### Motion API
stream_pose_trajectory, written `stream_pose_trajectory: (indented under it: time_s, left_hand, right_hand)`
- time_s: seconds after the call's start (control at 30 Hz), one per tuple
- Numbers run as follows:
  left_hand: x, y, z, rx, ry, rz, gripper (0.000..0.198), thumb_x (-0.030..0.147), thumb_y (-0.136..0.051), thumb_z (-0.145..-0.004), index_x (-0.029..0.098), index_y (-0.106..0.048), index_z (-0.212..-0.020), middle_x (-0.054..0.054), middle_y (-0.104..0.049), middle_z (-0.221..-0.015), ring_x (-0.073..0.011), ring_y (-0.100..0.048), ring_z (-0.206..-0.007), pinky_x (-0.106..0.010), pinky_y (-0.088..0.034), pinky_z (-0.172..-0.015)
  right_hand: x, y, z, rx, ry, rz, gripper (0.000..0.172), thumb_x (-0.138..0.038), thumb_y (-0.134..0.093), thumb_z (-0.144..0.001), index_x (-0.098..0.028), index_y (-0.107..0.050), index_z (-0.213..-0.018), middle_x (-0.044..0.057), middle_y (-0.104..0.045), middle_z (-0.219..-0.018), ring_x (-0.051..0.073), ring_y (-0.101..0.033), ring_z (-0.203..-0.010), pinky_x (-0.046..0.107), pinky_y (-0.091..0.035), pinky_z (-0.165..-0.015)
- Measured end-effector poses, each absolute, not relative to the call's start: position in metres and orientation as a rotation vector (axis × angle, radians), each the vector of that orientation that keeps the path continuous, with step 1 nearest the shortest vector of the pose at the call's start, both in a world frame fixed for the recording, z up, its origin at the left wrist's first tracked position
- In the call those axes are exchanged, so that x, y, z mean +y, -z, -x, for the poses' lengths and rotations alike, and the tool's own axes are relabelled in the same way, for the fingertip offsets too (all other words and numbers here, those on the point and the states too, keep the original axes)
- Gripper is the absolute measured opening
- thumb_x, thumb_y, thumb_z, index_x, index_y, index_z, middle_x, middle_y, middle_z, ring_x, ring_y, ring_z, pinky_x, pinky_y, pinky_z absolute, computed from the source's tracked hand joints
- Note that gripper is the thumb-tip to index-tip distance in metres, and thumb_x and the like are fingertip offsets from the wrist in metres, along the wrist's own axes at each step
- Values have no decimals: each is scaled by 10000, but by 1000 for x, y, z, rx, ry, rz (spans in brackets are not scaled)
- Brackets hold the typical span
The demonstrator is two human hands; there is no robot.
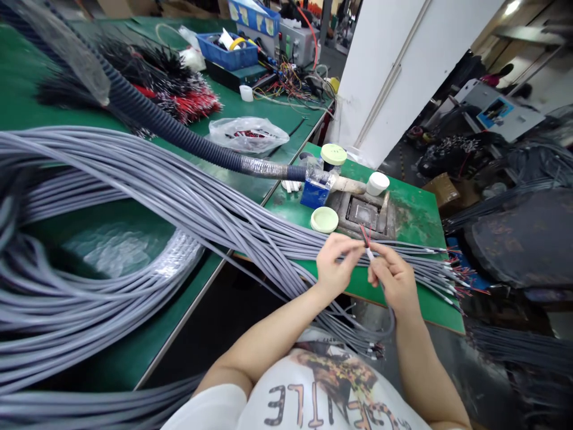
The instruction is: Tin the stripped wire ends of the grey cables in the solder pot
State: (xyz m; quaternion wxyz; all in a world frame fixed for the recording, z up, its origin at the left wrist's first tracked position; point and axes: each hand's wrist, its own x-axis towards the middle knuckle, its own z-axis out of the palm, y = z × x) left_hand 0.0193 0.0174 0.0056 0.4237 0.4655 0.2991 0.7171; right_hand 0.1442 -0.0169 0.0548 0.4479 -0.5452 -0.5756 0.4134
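Right hand (394, 278) pinches cable end (369, 254); red wires (367, 237) stick out between both hands. Left hand (336, 263) just beside wires; whether gripping, cannot tell.

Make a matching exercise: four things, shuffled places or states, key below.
1. white-sleeved grey cable end with red wires
2. clear plastic bag
3. dark ribbed hose
4. pale-green shallow round dish

A. partly wrapped in shiny film
B. hollow side up on the green board
C. at the fingertips of the left hand and right hand
D. red and dark pieces inside

Pairs: 1-C, 2-D, 3-A, 4-B
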Motion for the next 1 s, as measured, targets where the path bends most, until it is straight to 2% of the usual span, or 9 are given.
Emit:
stream_pose_trajectory:
  time_s: [0.1,0.27,0.33,0.43,0.53,0.63,0.73,0.8,1.0]
  left_hand:
    - [19,-1,-17,627,-1828,-1540,98,275,-691,-786,245,-748,-859,-30,-674,-743,-149,-594,-735,-307,-468,-739]
    - [13,2,-29,640,-1542,-913,286,334,-724,-756,198,-693,-1005,-44,-692,-853,-143,-621,-745,-283,-487,-737]
    - [9,2,-31,496,-1286,-747,361,404,-692,-777,160,-672,-1042,-21,-664,-715,-125,-604,-599,-265,-485,-633]
    - [6,3,-27,345,-1029,-705,391,481,-625,-811,112,-689,-922,8,-582,-537,-118,-544,-442,-255,-446,-514]
    - [4,3,-17,313,-973,-743,370,471,-677,-771,102,-699,-756,-38,-644,-604,-145,-604,-570,-288,-484,-650]
    - [0,4,-10,312,-851,-791,355,448,-725,-732,101,-733,-808,-54,-678,-630,-143,-606,-626,-294,-466,-745]
    - [-5,7,-8,276,-730,-810,366,448,-732,-720,98,-747,-829,-69,-695,-638,-143,-595,-603,-293,-449,-730]
    - [-7,8,-7,243,-715,-817,357,444,-731,-722,103,-753,-824,-71,-699,-639,-141,-591,-598,-293,-440,-731]
    - [-10,9,-2,246,-742,-755,327,444,-723,-732,131,-757,-822,-41,-661,-583,-116,-547,-540,-274,-423,-687]
  right_hand:
    - [-23,-49,-148,-1301,-1082,1293,393,-365,-591,-860,-198,-571,-1215,-52,-542,-517,86,-439,-440,195,-353,-427]
    - [-28,-41,-141,-1206,-1111,1257,520,-348,-608,-851,-229,-453,-1332,-55,-565,-527,85,-424,-426,188,-338,-414]
    - [-29,-39,-141,-1194,-1146,1275,540,-353,-614,-846,-250,-430,-1343,-56,-572,-543,89,-437,-423,186,-335,-397]
    - [-28,-40,-151,-1281,-1271,1317,544,-358,-658,-811,-262,-470,-1313,-46,-582,-593,109,-508,-472,202,-385,-421]
    - [-17,-46,-173,-1477,-1331,1313,430,-361,-700,-771,-229,-621,-1173,-27,-577,-631,113,-523,-542,235,-427,-516]
    - [-2,-56,-186,-1559,-1298,1228,355,-437,-693,-759,-197,-718,-1020,-20,-528,-617,105,-472,-559,243,-390,-536]
    - [9,-64,-179,-1596,-1396,1125,344,-465,-703,-737,-188,-754,-935,4,-537,-658,118,-482,-586,265,-390,-551]
    - [12,-66,-169,-1583,-1407,1066,243,-415,-726,-724,-201,-769,-830,19,-561,-662,133,-507,-607,278,-402,-556]
    - [10,-54,-142,-1418,-1133,929,45,-290,-774,-670,-255,-762,-696,3,-556,-560,137,-469,-589,306,-410,-576]
